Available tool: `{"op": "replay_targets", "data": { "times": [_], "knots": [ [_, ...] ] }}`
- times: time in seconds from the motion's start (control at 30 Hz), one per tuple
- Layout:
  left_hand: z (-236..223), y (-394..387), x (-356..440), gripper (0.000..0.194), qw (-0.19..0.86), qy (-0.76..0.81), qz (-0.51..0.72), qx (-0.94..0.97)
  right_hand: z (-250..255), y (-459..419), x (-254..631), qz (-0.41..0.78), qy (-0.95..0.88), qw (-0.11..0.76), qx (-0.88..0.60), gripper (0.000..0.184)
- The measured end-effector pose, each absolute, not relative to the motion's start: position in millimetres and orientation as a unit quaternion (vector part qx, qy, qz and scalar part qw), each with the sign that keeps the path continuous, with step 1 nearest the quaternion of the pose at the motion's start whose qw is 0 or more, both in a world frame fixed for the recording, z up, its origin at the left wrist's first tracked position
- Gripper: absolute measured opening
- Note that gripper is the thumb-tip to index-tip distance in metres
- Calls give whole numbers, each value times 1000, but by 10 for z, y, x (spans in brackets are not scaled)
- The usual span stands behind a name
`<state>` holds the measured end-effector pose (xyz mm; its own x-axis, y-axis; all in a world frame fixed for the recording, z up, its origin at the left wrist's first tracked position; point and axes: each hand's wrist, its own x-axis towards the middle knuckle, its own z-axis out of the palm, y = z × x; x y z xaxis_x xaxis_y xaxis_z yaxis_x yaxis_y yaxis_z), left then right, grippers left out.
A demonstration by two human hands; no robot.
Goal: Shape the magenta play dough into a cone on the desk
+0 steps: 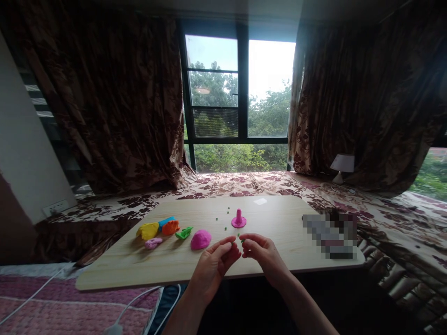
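Both hands hover over the near edge of a light wooden board (279, 223). My left hand (216, 258) and my right hand (260, 251) meet fingertip to fingertip, pinching a tiny green bit of clay (240, 240) between them. Just beyond the fingers stands a small pink clay figure (239, 218) with a round base and a peg on top. Tiny green clay crumbs (225, 217) are scattered around it. A pink clay lump (200, 239) lies left of my left hand.
Further left on the board lie green (183, 232), orange (171, 227), yellow (148, 230), blue (166, 220) and pale pink (153, 242) clay pieces. A blurred-out item (330, 235) rests at the board's right. A small lamp (342, 166) stands by the curtains; white cables (132, 304) run below left.
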<state>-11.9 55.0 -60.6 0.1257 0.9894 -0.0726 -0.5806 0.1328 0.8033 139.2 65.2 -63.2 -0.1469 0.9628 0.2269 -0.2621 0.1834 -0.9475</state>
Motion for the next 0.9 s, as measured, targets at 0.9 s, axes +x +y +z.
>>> {"op": "replay_targets", "data": {
  "times": [0.9],
  "knots": [
    [-686,645,-66,28,698,281,625,205,-482,546,1128,382,-617,609,-319,14]
  ]
}}
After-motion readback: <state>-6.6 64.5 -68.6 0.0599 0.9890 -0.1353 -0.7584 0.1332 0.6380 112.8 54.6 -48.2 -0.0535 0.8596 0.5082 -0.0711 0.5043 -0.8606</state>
